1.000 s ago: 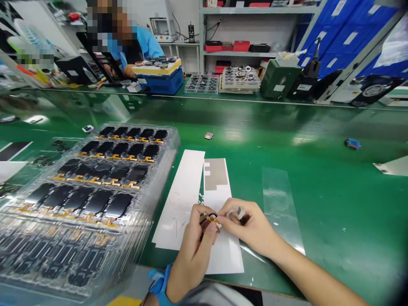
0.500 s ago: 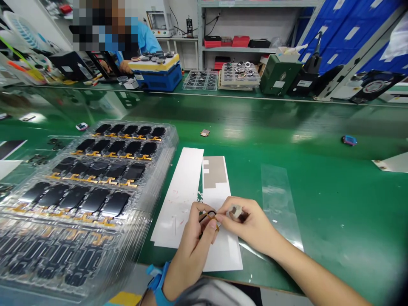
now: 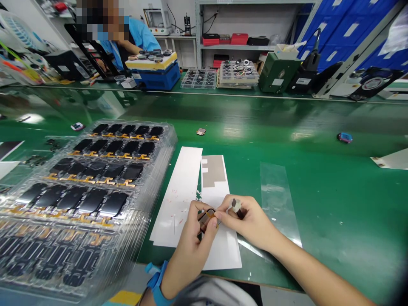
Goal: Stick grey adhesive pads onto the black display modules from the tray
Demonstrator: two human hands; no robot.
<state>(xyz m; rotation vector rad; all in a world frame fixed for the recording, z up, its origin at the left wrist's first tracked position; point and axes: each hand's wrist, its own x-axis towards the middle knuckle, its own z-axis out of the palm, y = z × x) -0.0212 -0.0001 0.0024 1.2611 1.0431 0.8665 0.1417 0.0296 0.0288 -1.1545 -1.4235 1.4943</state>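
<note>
My left hand (image 3: 194,244) pinches a small dark part with an orange flex strip (image 3: 208,216) over two white sheets (image 3: 181,191) on the green table. My right hand (image 3: 251,223) is closed too: its fingertips touch that part and it holds a small grey tool or piece (image 3: 236,205) between the fingers. A blue band sits on my left wrist. A grey patch (image 3: 213,171) lies on the right-hand sheet just beyond my hands.
A stack of clear trays (image 3: 86,187) filled with several black parts on orange flex strips stands at the left. A clear film strip (image 3: 277,195) lies right of the sheets. A person in blue works at the far bench beside a blue box (image 3: 156,74).
My hands stay together over the sheets; the right hand has tilted so the grey piece points upward. The view has shifted slightly.
</note>
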